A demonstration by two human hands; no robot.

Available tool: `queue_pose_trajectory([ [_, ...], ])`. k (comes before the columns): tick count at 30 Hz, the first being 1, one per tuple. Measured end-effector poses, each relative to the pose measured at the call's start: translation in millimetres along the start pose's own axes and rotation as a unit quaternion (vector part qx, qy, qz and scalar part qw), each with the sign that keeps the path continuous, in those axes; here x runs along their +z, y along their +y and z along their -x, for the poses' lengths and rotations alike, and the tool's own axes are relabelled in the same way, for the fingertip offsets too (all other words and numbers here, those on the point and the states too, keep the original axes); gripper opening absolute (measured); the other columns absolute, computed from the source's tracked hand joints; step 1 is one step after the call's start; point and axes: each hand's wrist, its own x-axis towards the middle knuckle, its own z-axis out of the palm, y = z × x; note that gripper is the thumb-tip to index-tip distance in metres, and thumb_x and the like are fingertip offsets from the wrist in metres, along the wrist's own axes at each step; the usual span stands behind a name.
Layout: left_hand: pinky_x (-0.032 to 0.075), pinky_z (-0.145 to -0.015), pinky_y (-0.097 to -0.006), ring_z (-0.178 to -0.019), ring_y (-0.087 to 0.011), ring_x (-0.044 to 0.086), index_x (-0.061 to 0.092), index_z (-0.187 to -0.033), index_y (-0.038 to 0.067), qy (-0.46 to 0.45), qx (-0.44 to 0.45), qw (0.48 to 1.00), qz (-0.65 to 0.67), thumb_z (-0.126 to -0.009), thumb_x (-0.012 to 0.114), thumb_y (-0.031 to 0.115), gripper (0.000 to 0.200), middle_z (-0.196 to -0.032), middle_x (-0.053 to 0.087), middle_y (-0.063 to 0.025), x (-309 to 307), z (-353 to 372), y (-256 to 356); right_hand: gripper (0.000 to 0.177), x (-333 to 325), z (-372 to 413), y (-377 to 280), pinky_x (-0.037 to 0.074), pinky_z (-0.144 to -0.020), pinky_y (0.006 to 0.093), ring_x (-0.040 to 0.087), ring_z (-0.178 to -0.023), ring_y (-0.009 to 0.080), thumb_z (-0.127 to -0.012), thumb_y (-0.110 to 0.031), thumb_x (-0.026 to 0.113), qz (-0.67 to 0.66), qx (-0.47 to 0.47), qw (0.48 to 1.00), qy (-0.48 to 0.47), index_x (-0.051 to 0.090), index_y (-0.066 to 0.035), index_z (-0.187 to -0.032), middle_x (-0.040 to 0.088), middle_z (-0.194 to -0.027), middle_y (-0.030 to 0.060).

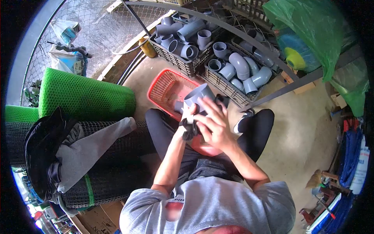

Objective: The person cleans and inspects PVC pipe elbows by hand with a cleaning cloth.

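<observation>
A grey plastic pipe fitting [199, 93] is held up in front of me over the basket's near right side, its wide round opening facing up and away. My left hand [188, 114] grips it from the left and below. My right hand [213, 124] is at its near right side, fingers stretched out and slightly blurred, overlapping the fitting. A black band [189, 130] sits around my left wrist. Just beyond the fitting, a red plastic basket [159, 90] stands on the floor between my knees and the crates, with a grey piece [179, 106] at its near side.
Two dark crates [186, 65] [237, 100] full of grey pipe elbows and couplings stand ahead. Green mesh rolls [85, 95] and black netting with a grey-and-black garment [93, 150] lie at left. A metal bar [286, 86] crosses at right, near green plastic sheeting [307, 23].
</observation>
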Motion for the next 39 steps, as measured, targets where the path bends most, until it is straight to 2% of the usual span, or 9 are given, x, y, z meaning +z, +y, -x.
queue_pose_trajectory([
  [4, 0.055, -0.094, -0.0380, -0.118, -0.0257, 0.058, 0.024, -0.152, 0.015, 0.090, -0.022, 0.994, -0.057, -0.098, 0.066, 0.030, 0.070, -0.135, 0.051, -0.0117, 24, 22, -2, 0.027, -2, -20, 18, 0.031, -0.118, 0.0524, 0.035, -0.146, 0.0449, -0.095, -0.014, 0.066, -0.108, 0.074, 0.987, 0.095, 0.063, -0.003, -0.120, 0.039, -0.156, 0.0254],
  [6, 0.029, -0.118, -0.0405, -0.138, -0.0265, 0.039, 0.021, -0.153, 0.009, 0.050, 0.050, 0.974, -0.216, -0.097, 0.066, 0.031, 0.075, -0.147, 0.040, -0.0148, 31, 24, 7, 0.047, 11, -20, 23, 0.042, -0.110, 0.0421, 0.049, -0.138, 0.0349, -0.102, -0.023, 0.061, -0.246, 0.175, 0.931, 0.204, 0.046, -0.001, -0.141, 0.047, -0.148, 0.0244],
  [8, 0.027, -0.118, -0.0404, -0.140, -0.0273, 0.037, 0.021, -0.152, 0.008, 0.040, 0.097, 0.959, -0.262, -0.095, 0.065, 0.027, 0.075, -0.145, 0.041, -0.0159, 32, 22, 7, 0.045, 20, -13, 42, 0.044, -0.105, 0.0392, 0.056, -0.128, 0.0296, -0.104, -0.026, 0.058, -0.334, 0.266, 0.870, 0.247, 0.046, -0.001, -0.140, 0.054, -0.140, 0.0223],
  [13, 0.037, -0.114, -0.0408, -0.136, -0.0279, 0.042, 0.020, -0.152, 0.011, 0.083, 0.089, 0.963, -0.240, -0.091, 0.066, 0.016, 0.077, -0.145, 0.039, -0.0151, 25, 20, 9, 0.072, 24, 8, 9, 0.038, -0.112, 0.0487, 0.047, -0.133, 0.0462, -0.091, -0.030, 0.072, -0.054, 0.129, 0.986, 0.087, 0.043, 0.004, -0.147, 0.049, -0.140, 0.0313],
  [19, 0.026, -0.119, -0.0459, -0.142, -0.0298, 0.034, 0.017, -0.153, 0.008, 0.029, 0.098, 0.929, -0.356, -0.081, 0.085, 0.031, 0.101, -0.148, 0.038, -0.0169, 54, 39, 11, 0.043, 24, 13, 66, 0.043, -0.106, 0.0382, 0.059, -0.124, 0.0283, -0.101, -0.009, 0.047, -0.252, 0.350, 0.885, 0.172, 0.048, 0.003, -0.142, 0.062, -0.129, 0.0183],
  [20, 0.026, -0.119, -0.0454, -0.143, -0.0298, 0.033, 0.016, -0.153, 0.008, 0.027, 0.127, 0.921, -0.368, -0.081, 0.085, 0.032, 0.103, -0.148, 0.039, -0.0165, 52, 42, 8, 0.041, 30, 11, 68, 0.044, -0.105, 0.0380, 0.060, -0.122, 0.0287, -0.100, -0.008, 0.046, -0.257, 0.260, 0.895, 0.256, 0.051, 0.003, -0.139, 0.063, -0.126, 0.0178],
  [27, 0.040, -0.110, -0.0415, -0.134, -0.0283, 0.043, 0.023, -0.151, 0.013, 0.151, 0.147, 0.918, -0.335, -0.098, 0.063, 0.022, 0.067, -0.146, 0.040, -0.0154, 39, 29, 17, 0.049, 18, 19, 14, 0.033, -0.118, 0.0476, 0.040, -0.142, 0.0491, -0.089, -0.014, 0.065, -0.161, 0.085, 0.983, 0.030, 0.059, 0.006, -0.133, 0.041, -0.150, 0.0360],
  [32, 0.027, -0.118, -0.0426, -0.139, -0.0279, 0.036, 0.021, -0.152, 0.006, 0.082, 0.156, 0.918, -0.354, -0.090, 0.076, 0.025, 0.085, -0.145, 0.039, -0.0158, 53, 41, 13, 0.034, 12, 3, 47, 0.046, -0.102, 0.0338, 0.061, -0.118, 0.0228, -0.103, -0.009, 0.048, -0.309, 0.339, 0.880, 0.122, 0.059, 0.005, -0.133, 0.066, -0.127, 0.0166],
  [39, 0.029, -0.116, -0.0421, -0.136, -0.0261, 0.039, 0.028, -0.150, 0.009, 0.191, 0.181, 0.929, -0.262, -0.090, 0.074, 0.036, 0.080, -0.145, 0.042, -0.0137, 44, 19, 35, 0.030, 16, 28, 52, 0.048, -0.088, 0.0275, 0.061, -0.094, 0.0108, -0.100, -0.023, 0.064, -0.307, 0.410, 0.830, 0.219, 0.065, 0.000, -0.119, 0.066, -0.100, 0.0015],
])
